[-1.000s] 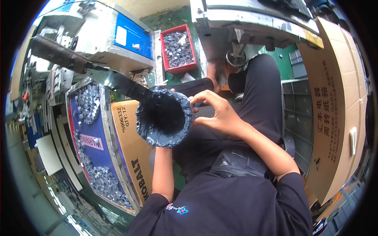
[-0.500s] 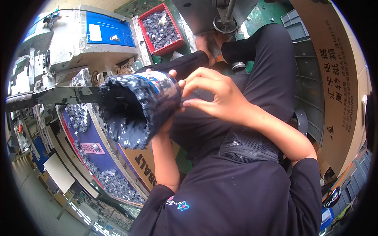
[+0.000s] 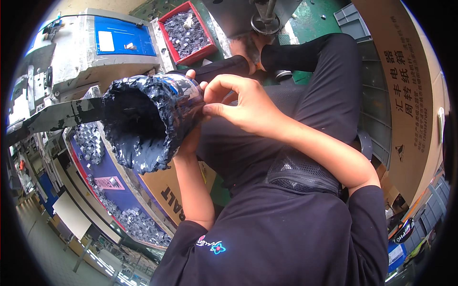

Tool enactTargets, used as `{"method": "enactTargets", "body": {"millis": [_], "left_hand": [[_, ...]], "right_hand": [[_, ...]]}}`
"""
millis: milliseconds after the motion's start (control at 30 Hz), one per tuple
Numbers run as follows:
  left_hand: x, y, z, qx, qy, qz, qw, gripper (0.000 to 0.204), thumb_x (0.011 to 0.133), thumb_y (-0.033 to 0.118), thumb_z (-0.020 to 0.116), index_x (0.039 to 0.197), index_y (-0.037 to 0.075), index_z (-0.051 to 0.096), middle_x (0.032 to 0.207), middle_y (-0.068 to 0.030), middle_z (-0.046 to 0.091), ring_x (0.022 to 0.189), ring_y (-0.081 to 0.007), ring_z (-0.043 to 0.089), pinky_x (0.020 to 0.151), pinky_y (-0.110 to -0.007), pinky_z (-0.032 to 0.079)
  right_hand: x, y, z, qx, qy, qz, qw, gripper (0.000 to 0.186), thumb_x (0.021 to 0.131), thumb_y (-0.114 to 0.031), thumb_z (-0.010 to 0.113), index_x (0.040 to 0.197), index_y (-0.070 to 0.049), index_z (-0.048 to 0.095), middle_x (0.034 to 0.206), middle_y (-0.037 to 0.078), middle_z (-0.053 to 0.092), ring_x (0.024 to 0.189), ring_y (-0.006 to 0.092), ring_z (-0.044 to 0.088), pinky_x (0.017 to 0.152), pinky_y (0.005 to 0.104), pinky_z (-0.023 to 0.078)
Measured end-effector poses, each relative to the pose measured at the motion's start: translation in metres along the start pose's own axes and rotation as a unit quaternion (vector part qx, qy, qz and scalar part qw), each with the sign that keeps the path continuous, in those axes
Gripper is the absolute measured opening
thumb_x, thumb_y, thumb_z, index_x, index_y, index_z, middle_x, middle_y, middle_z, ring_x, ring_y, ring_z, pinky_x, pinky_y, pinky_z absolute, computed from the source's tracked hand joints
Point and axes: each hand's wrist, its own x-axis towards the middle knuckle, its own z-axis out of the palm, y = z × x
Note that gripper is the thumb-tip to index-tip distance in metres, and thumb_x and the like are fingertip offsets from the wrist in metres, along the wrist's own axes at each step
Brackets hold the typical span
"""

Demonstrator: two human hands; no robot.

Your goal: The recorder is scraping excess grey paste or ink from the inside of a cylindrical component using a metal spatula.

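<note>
A round can (image 3: 179, 107) with a blue-and-white printed side is tilted, its open mouth toward the left. Thick, dark, ragged material cakes its rim, and the inside is in shadow. My left hand (image 3: 192, 136) is wrapped round the can from behind and below; the can hides most of it, with fingertips showing above. At the can's right end my right hand (image 3: 238, 97) is closed, thumb and forefinger touching the edge; its other fingers are curled. A flat, dark-smeared metal strip (image 3: 62, 117) runs from the left edge to behind the can's mouth.
Small grey pieces fill a red bin (image 3: 210, 47) on the floor and lie on a blue sloped surface (image 3: 102, 169). A machine with a blue panel (image 3: 125, 35) stands at the far left. A large cardboard box (image 3: 410, 157) and grey crates (image 3: 374, 90) line the right.
The can and both hands have shifted left and slightly up in the picture. My right thumb and forefinger have come closer together at the can's edge.
</note>
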Motion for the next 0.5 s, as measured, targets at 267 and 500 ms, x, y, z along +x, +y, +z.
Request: {"method": "enactTargets", "body": {"millis": [267,500], "left_hand": [[0.0061,-0.0074,0.0063,-0.024,0.012,-0.016,1.0,0.076,0.094,0.058,0.046,0.15,0.01,0.031,0.155,-0.029,0.021,0.133,-0.0471,0.042,0.08,-0.048,0.057],[0.0049,-0.008,0.0047,0.009,0.008,-0.018,1.0,0.073,0.095,0.055,0.046,0.15,0.008,0.031,0.155,-0.0289,0.021,0.134,-0.0471,0.039,0.091,-0.054,0.054]], "right_hand": [[-0.0007,0.0093,-0.0037,0.009,-0.011,-0.018,1.0,0.014,0.087,-0.009,0.072,0.09,-0.005,0.059,0.086,0.001,0.062,0.081,0.0086,0.063,0.07,0.026,0.051],[-0.0024,0.0022,-0.0098,-0.037,-0.038,-0.013,0.998,0.015,0.087,-0.008,0.071,0.088,-0.004,0.057,0.085,0.001,0.062,0.077,0.008,0.063,0.066,0.025,0.051]]}}
